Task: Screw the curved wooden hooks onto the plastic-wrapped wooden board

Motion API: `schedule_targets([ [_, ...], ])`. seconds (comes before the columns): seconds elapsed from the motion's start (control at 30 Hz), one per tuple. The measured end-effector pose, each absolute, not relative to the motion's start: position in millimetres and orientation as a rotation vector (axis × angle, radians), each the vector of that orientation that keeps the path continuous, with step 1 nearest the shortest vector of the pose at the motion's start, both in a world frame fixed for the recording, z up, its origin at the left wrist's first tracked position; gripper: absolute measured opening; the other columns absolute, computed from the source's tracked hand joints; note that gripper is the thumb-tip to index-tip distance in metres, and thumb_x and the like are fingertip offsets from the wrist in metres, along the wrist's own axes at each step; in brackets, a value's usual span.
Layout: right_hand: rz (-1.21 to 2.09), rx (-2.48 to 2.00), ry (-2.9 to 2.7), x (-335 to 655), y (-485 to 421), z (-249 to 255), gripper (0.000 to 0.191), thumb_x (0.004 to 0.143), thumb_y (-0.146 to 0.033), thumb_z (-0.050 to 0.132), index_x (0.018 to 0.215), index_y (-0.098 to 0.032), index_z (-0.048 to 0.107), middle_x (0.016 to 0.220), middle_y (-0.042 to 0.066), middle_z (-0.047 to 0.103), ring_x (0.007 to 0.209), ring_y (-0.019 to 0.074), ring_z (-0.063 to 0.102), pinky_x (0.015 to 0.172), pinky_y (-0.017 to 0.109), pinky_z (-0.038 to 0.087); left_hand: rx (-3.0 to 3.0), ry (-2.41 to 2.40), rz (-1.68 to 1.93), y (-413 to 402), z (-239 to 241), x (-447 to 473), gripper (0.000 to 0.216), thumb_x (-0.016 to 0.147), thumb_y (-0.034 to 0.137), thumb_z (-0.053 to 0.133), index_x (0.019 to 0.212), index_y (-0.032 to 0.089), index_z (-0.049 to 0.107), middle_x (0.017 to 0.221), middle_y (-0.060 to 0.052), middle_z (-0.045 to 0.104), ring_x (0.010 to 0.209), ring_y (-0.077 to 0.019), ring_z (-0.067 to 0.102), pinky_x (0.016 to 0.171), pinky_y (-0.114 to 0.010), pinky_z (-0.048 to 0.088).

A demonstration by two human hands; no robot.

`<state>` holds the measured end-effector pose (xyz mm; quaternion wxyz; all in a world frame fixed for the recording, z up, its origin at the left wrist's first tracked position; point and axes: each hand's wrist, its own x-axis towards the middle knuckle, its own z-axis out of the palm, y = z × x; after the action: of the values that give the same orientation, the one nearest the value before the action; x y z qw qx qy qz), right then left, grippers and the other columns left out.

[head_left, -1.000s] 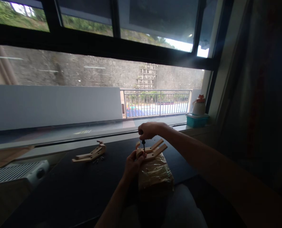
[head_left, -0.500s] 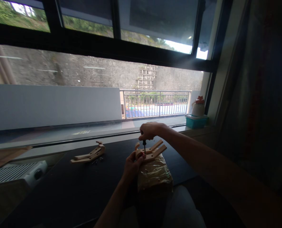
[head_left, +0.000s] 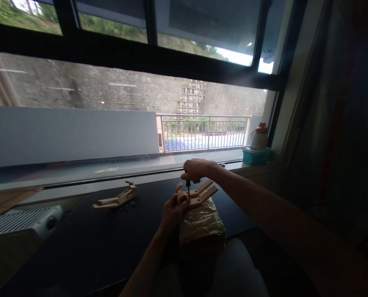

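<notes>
My right hand (head_left: 195,169) is closed over the top of a small black screwdriver (head_left: 188,188), which stands upright with its tip down on a forked wooden piece (head_left: 200,195). My left hand (head_left: 172,213) grips the near end of that wooden piece and holds it on top of a clear plastic bag of wooden parts (head_left: 201,225). The bag rests at the near edge of a black table (head_left: 93,243).
A second wooden assembly (head_left: 117,198) lies on the table to the left with several small screws (head_left: 127,206) beside it. A white ribbed appliance (head_left: 22,220) sits at the far left. On the windowsill at right stands a teal box (head_left: 257,155) with a white jar on it.
Both hands stay on the wooden piece and screwdriver. The view has shifted slightly; nothing else has moved.
</notes>
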<state>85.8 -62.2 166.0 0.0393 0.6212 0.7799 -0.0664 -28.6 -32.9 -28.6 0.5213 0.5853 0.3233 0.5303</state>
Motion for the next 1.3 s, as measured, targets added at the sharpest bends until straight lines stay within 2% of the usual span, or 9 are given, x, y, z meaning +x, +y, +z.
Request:
schedule_targets([
  [0.23, -0.262, 1.838, 2.402, 79.1, -62.3, 173.4, 0.023, 0.075, -0.018, 0.06, 0.096, -0.009, 0.064, 0.077, 0.005, 0.066, 0.059, 0.0104, 0.057, 0.053, 0.022, 0.042, 1.391, 0.789, 1.263, -29.7, -32.0, -28.0, 0.032, 0.056, 0.036, 0.076, 0.077, 0.015, 0.066, 0.07, 0.001, 0.065, 0.069, -0.0146, 0.059, 0.064, -0.023, 0.045],
  [0.43, -0.193, 1.92, 2.389, 88.9, -62.6, 161.1, 0.027, 0.085, -0.03, 0.05, 0.093, -0.008, 0.064, 0.073, 0.006, 0.066, 0.054, 0.0094, 0.055, 0.051, 0.023, 0.041, 1.374, 0.783, 1.269, -32.2, -30.1, -27.4, 0.03, 0.055, 0.036, 0.076, 0.076, 0.015, 0.066, 0.071, 0.0, 0.067, 0.071, -0.0156, 0.061, 0.068, -0.024, 0.047],
  [0.53, -0.182, 1.921, 2.357, 91.3, -63.3, 165.3, 0.031, 0.084, -0.035, 0.052, 0.087, -0.008, 0.065, 0.068, 0.006, 0.065, 0.052, 0.0106, 0.055, 0.051, 0.024, 0.042, 1.381, 0.777, 1.282, -33.7, -27.6, -27.8, 0.031, 0.055, 0.036, 0.076, 0.076, 0.015, 0.066, 0.071, -0.001, 0.067, 0.071, -0.0167, 0.062, 0.068, -0.026, 0.048],
  [0.7, -0.214, 1.828, 2.392, 83.1, -61.2, 177.9, 0.022, 0.078, -0.025, 0.059, 0.094, -0.01, 0.064, 0.076, 0.004, 0.065, 0.06, 0.0097, 0.057, 0.055, 0.022, 0.042, 1.397, 0.776, 1.283, -30.4, -30.8, -28.1, 0.031, 0.055, 0.036, 0.076, 0.076, 0.015, 0.066, 0.072, -0.001, 0.067, 0.072, -0.0167, 0.062, 0.069, -0.026, 0.048],
  [0.87, -0.108, 1.839, 2.38, 81.3, -57.6, 170.5, 0.022, 0.077, -0.021, 0.059, 0.096, -0.009, 0.063, 0.086, 0.008, 0.064, 0.07, 0.0144, 0.057, 0.058, 0.025, 0.042, 1.392, 0.776, 1.258, -28.6, -34.4, -27.7, 0.031, 0.057, 0.035, 0.075, 0.079, 0.015, 0.066, 0.076, -0.002, 0.068, 0.075, -0.0169, 0.062, 0.073, -0.027, 0.048],
  [1.07, 0.009, 1.908, 2.324, 86.7, -60.2, 162.9, 0.033, 0.083, -0.034, 0.052, 0.099, -0.007, 0.062, 0.089, 0.013, 0.063, 0.077, 0.02, 0.058, 0.059, 0.029, 0.043, 1.381, 0.778, 1.278, -31.9, -29.5, -27.8, 0.031, 0.054, 0.036, 0.076, 0.075, 0.015, 0.067, 0.071, 0.0, 0.067, 0.071, -0.016, 0.061, 0.07, -0.026, 0.048],
  [1.17, -0.051, 1.862, 2.326, 83.6, -61.5, 170.4, 0.034, 0.079, -0.037, 0.057, 0.098, -0.009, 0.064, 0.083, 0.009, 0.064, 0.069, 0.0163, 0.058, 0.057, 0.027, 0.043, 1.394, 0.773, 1.277, -31.3, -29.8, -28.3, 0.031, 0.055, 0.036, 0.076, 0.076, 0.015, 0.067, 0.071, 0.0, 0.067, 0.07, -0.0157, 0.062, 0.068, -0.025, 0.048],
  [1.3, -0.082, 1.807, 2.385, 79.2, -60.8, 178.8, 0.026, 0.077, -0.025, 0.059, 0.097, -0.01, 0.065, 0.079, 0.006, 0.064, 0.064, 0.0123, 0.056, 0.056, 0.024, 0.041, 1.413, 0.781, 1.269, -29.5, -32.5, -29.2, 0.03, 0.057, 0.035, 0.075, 0.078, 0.016, 0.067, 0.073, -0.001, 0.067, 0.072, -0.0163, 0.062, 0.069, -0.026, 0.047],
])
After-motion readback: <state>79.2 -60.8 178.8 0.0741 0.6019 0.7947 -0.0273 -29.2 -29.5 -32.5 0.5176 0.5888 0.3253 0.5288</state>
